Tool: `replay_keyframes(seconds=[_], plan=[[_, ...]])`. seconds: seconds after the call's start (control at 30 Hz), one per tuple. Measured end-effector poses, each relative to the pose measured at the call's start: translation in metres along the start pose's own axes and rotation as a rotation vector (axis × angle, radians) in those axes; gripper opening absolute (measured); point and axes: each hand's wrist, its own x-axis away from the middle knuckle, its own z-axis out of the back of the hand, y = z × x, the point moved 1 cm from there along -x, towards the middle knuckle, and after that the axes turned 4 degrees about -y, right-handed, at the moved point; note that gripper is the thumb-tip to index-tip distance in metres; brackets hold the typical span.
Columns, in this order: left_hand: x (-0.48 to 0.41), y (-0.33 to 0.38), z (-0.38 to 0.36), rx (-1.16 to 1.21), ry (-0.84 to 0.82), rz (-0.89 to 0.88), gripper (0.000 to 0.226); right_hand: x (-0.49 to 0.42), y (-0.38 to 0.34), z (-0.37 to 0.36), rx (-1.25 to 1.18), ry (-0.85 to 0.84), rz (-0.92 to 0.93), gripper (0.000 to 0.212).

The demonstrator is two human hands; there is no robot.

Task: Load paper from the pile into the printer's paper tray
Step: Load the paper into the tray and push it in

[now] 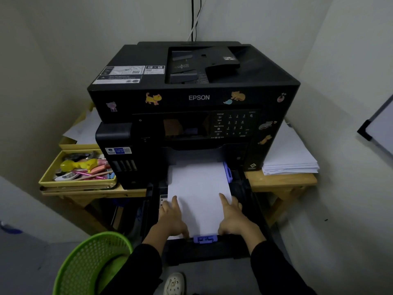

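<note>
A black Epson printer (pixel 197 99) stands on a wooden table. Its paper tray (pixel 244 192) is pulled out toward me below the front. A white stack of paper (pixel 200 188) lies in the tray between purple guides, one on the right side (pixel 227 172) and one at the near end (pixel 205 239). My left hand (pixel 172 218) rests flat on the stack's near left edge, fingers spread. My right hand (pixel 232 216) presses on the near right edge. A pile of white paper (pixel 291 158) sits on the table to the right of the printer.
A yellow tray (pixel 78 182) of pens and small items sits left of the printer, with loose sheets (pixel 85 130) behind it. A green mesh basket (pixel 89 265) stands on the floor at lower left. Walls close in on both sides. Cables (pixel 194 18) run up behind.
</note>
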Motion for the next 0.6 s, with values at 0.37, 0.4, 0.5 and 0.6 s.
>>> replay_keyframes(seconds=[0.37, 0.4, 0.5, 0.6], plan=[[0.004, -0.006, -0.008, 0.121, 0.057, -0.048, 0.120, 0.007, -0.009, 0.002, -0.101, 0.026, 0.001, 0.113], [0.005, -0.007, -0.009, 0.095, 0.056, -0.046, 0.120, 0.010, -0.008, 0.001, -0.048, 0.010, 0.004, 0.114], [0.005, -0.008, -0.012, 0.008, 0.050, -0.040, 0.122, 0.015, -0.005, -0.001, 0.075, -0.003, 0.025, 0.115], [0.004, -0.009, -0.013, -0.054, 0.053, -0.043, 0.124, 0.016, -0.002, -0.002, 0.136, 0.032, 0.063, 0.113]])
